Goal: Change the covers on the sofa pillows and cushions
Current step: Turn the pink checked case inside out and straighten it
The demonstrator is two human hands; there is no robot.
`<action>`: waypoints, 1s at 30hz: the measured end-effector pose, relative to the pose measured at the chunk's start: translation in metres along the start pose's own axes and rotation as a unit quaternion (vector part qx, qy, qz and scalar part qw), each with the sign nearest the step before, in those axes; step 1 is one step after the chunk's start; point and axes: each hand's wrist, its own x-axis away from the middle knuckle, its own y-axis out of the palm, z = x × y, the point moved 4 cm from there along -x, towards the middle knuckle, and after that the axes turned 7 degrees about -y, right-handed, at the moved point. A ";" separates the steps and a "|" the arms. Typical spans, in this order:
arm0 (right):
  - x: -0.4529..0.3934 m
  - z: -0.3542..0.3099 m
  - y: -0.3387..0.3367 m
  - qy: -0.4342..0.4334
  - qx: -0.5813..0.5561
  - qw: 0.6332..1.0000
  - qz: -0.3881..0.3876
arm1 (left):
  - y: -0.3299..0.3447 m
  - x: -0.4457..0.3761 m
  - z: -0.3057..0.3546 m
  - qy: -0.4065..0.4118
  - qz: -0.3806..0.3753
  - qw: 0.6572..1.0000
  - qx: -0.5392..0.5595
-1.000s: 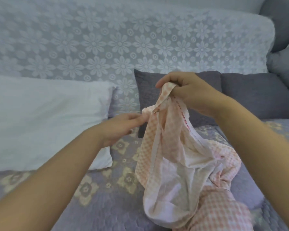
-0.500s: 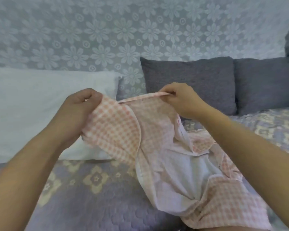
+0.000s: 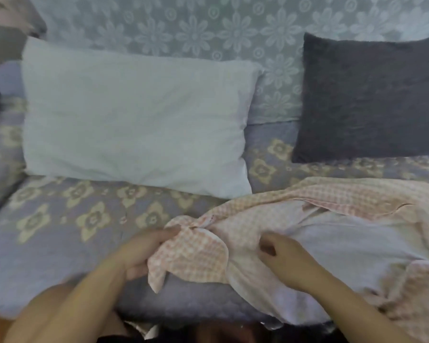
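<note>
Pillow (image 3: 134,120) first, at the left: a bare white one leans against the sofa back (image 3: 208,28) with its lower edge on the quilted seat (image 3: 60,219). It looks plump, light and squashy, likely to fold if lifted by one corner, so a grip on two corners or along a short end should suit it best.

Nearer the camera, the left hand (image 3: 139,253) pinches a gathered corner of the pink checked cover (image 3: 270,219) between thumb and fingers. The cover lies rumpled on the seat, spreading from that corner toward the right edge, partly inside out with its pale lining showing. It is thin, limp cloth that weighs next to nothing and will not hold a shape, and it slides readily over itself. The hem of its opening is probably the place to hold it, one hand at each side, so that the mouth stays wide.

The right hand (image 3: 280,256) rests on the lining with fingers loosely curled; whether it nips any cloth cannot be told through the blur.

A dark grey cushion (image 3: 369,100) stands farther right, cut off by the frame. The cover's opening is hard to trace among the folds, and its far end runs out of view. Both forearms leave the bottom edge.
</note>
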 end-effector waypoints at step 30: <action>-0.028 -0.127 0.056 -0.021 -0.229 0.942 0.245 | 0.006 -0.001 0.002 0.165 -0.070 0.979 0.098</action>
